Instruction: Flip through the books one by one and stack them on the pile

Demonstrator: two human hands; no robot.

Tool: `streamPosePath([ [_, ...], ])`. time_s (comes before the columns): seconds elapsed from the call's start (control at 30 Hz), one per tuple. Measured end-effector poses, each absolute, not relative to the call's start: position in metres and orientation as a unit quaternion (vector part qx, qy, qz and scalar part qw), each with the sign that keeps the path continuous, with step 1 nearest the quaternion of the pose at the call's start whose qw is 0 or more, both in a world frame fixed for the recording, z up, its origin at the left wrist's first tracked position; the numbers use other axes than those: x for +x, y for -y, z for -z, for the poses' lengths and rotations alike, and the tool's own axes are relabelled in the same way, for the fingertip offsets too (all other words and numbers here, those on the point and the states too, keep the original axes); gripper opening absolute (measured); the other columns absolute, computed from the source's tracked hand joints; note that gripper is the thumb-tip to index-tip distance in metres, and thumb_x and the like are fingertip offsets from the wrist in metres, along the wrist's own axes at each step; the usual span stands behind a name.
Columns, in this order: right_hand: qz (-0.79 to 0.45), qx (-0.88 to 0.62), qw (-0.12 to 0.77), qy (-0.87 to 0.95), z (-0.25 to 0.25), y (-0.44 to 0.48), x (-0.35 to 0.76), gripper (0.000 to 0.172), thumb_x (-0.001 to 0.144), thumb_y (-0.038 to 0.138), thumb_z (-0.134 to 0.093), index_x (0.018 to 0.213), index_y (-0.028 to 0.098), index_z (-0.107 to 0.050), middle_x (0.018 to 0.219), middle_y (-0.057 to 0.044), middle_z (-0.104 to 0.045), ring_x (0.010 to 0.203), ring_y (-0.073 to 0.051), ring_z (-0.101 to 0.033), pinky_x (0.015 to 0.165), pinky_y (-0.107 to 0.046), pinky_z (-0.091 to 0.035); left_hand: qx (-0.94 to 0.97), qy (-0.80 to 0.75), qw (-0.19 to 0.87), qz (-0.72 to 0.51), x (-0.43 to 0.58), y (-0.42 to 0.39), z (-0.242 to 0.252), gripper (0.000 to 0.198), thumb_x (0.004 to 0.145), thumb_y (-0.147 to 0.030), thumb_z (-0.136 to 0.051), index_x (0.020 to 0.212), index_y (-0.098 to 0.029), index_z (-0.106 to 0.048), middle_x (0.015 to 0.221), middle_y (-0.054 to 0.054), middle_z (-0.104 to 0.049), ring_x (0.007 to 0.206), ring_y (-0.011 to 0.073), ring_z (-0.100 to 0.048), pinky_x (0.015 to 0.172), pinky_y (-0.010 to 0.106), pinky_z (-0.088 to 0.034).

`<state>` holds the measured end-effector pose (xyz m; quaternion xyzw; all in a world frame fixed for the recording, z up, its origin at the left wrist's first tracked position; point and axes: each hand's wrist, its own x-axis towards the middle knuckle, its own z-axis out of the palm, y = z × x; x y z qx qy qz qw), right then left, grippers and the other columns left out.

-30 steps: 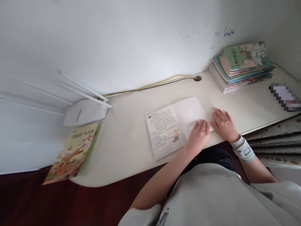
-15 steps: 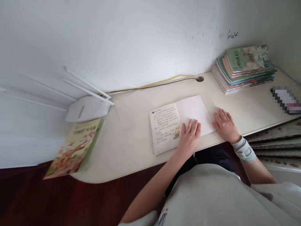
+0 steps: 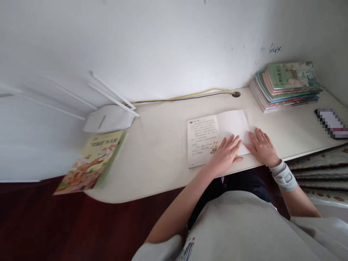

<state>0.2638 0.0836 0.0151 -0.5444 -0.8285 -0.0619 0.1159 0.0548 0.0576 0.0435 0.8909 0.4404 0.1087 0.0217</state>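
Note:
An open booklet (image 3: 202,130) lies flat on the white desk (image 3: 160,145), with printed text and a small rabbit picture on its left page and a blank right page. My left hand (image 3: 226,154) rests over the lower middle of the booklet, fingers spread and pointing up to the right. Flat at the right page's edge lies my right hand (image 3: 263,146), fingers apart, a grey brace around its wrist. Neither hand grips anything.
A stack of books (image 3: 288,85) stands at the back right, near a phone (image 3: 330,123). On the left are a white router (image 3: 110,119) with antennas and books (image 3: 92,163) overhanging the desk edge. Cables (image 3: 176,98) run along the wall to a hole.
The view has shifted a little. My left hand has turned and slid right across the booklet, its thumb now spread out. The booklet lies slightly straighter; my right hand stays by its edge.

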Motion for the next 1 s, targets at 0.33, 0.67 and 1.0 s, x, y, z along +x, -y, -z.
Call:
streamPosePath([
  [0.33,0.059,-0.414,0.090,0.904,-0.052,-0.092,0.212,0.057,0.092,0.046,-0.037,0.136,0.010,-0.043,0.143,-0.020,-0.038,0.134,-0.030,-0.033,0.107,-0.050,-0.026,0.670,-0.705,0.085,-0.217,-0.062,-0.037,-0.015,0.065,0.093,-0.044,-0.029,0.144,-0.006,-0.014,0.146,0.026,-0.030,0.137,0.0303,-0.026,0.110,0.053,-0.025],
  [0.67,-0.044,-0.210,0.000,0.977,-0.051,-0.135,0.078,0.054,0.093,0.046,-0.035,0.140,0.018,-0.038,0.148,-0.015,-0.031,0.136,-0.033,-0.026,0.104,-0.060,-0.025,0.651,-0.693,0.110,-0.289,-0.061,-0.036,-0.016,0.066,0.094,-0.044,-0.025,0.146,-0.009,-0.003,0.141,0.023,-0.040,0.132,0.0270,-0.037,0.106,0.050,-0.032],
  [1.0,-0.042,-0.250,0.045,0.966,-0.045,-0.147,0.077,0.044,0.094,0.032,-0.032,0.135,0.019,-0.044,0.148,-0.011,-0.033,0.136,-0.029,-0.028,0.106,-0.058,-0.023,0.661,-0.701,0.086,-0.253,-0.061,-0.038,-0.010,0.074,0.092,-0.052,-0.024,0.141,0.004,-0.017,0.137,0.031,-0.041,0.132,0.0336,-0.037,0.106,0.053,-0.030],
])
